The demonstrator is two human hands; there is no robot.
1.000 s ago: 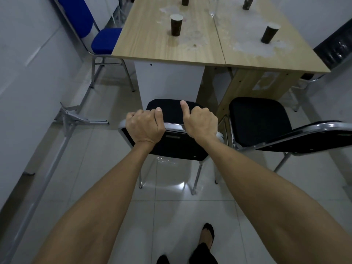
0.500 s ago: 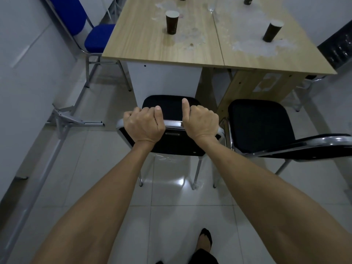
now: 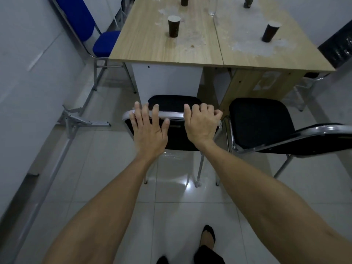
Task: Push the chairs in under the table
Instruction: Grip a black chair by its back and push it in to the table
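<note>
A black chair with a chrome frame stands in front of the wooden table, the front of its seat near the table's white end panel. My left hand lies on the top rail of its backrest with the fingers straight and spread. My right hand is on the same rail further right, fingers curled over it and thumb up. A second black chair stands to the right, pulled out from the table, its backrest reaching the right edge of the view.
A blue chair sits at the table's left side by the wall. Dark paper cups stand on the stained tabletop. A metal bracket lies on the tiled floor at left. My foot shows below.
My left hand has let go of the backrest rail and now lies flat on it. The right hand's grip has loosened. The table and chair look a little closer.
</note>
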